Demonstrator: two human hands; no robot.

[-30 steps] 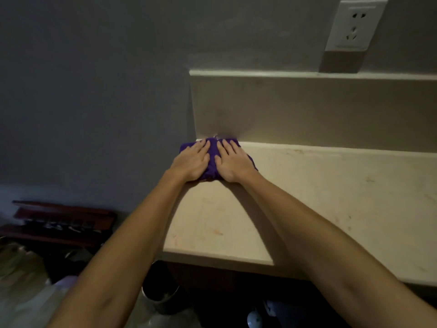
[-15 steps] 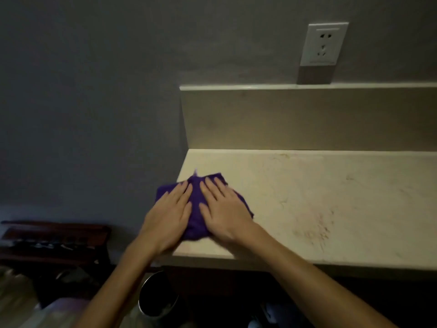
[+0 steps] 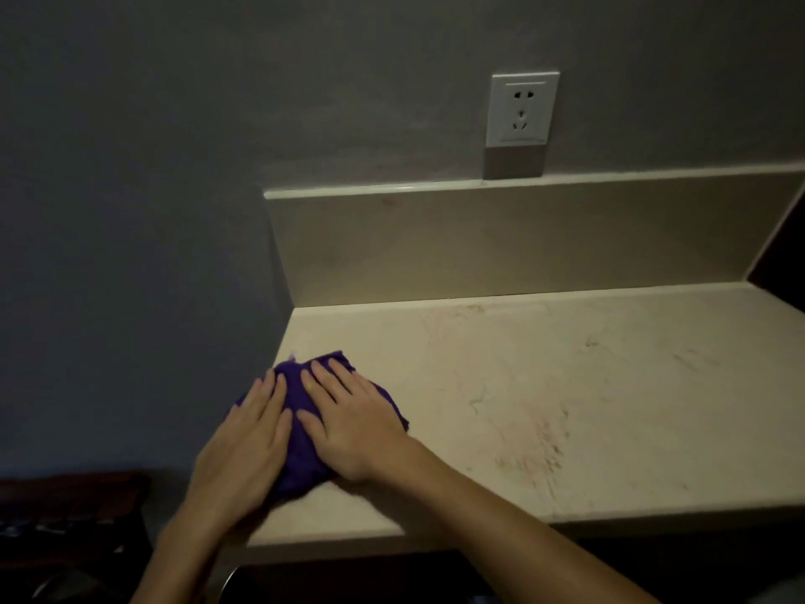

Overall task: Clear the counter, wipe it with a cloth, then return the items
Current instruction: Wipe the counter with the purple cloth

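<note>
From the head camera, a purple cloth (image 3: 300, 433) lies bunched at the left front corner of the pale counter (image 3: 544, 385), beneath both palms. The left hand (image 3: 248, 451) and right hand (image 3: 348, 425) press flat on it, side by side, fingers extended.

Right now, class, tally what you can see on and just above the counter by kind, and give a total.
Purple cloth: 1
Hands, left hand and right hand, both flat on the cloth: 2
Wall socket: 1
Total: 4
All on or above the counter.
</note>
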